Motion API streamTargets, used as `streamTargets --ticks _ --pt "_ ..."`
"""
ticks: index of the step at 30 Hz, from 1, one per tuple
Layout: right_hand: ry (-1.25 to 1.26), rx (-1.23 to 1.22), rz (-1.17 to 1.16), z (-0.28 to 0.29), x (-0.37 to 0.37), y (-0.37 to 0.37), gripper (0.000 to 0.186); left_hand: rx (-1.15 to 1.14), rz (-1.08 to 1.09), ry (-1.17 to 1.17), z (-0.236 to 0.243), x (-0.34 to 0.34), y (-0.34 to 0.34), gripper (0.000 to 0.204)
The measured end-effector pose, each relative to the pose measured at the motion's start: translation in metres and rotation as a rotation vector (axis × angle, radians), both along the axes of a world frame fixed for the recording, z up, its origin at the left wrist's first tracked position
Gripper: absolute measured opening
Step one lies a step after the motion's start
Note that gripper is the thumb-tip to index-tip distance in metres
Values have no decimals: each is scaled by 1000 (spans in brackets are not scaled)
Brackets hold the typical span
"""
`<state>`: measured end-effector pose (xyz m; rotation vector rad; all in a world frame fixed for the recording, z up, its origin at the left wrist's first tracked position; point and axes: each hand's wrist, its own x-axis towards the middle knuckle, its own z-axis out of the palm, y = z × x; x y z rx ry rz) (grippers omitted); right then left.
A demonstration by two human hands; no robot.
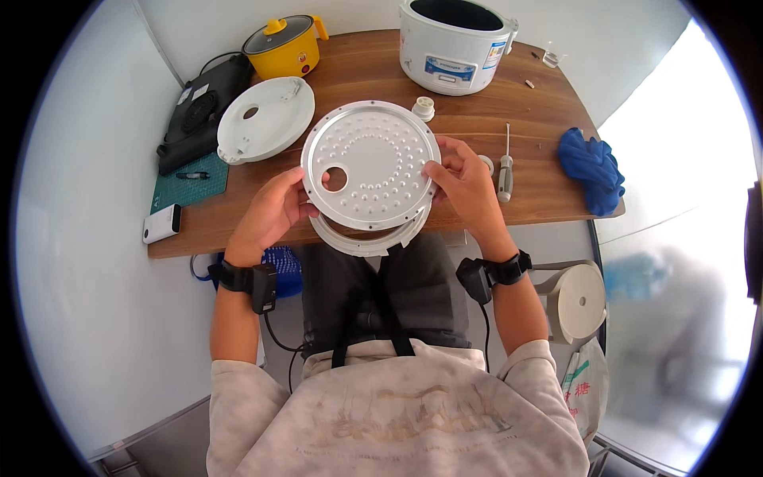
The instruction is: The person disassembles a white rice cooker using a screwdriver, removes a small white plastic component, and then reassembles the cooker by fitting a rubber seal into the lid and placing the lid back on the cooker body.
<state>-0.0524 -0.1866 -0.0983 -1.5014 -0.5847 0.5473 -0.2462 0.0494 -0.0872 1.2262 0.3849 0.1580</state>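
Note:
A round silver metal plate [381,155] with rings of raised bumps and one hole at its left is held up over the table's front edge. My left hand [274,208] grips its left rim, and my right hand [467,187] grips the right rim, thumb on top. A pale ring [362,246] shows below the plate's near edge; whether it is joined to the plate I cannot tell. Beyond lie a white round lid [278,127] and a small white cap [424,109]. A screwdriver [505,176] lies right of my right hand, near a small white round part [486,164].
A white rice cooker body [421,48] stands open at the back. Farther left are a yellow pot [282,52], a black appliance [195,111], a green mat [183,192] with a pen and a white box [162,224]. Blue cloth [592,171] lies at the right edge, above a stool [576,302].

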Motion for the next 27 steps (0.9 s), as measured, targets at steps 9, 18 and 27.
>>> streamTargets --ticks 9,18,27 --pt "-183 -195 -48 -22 3 5 38 1009 15 229 -21 -6 3 35" --pt "-661 -300 -123 -52 2 14 38 1068 9 405 -20 -12 -6 36" --pt "-562 -323 -87 -43 -3 15 32 816 85 413 -23 -13 -9 35"
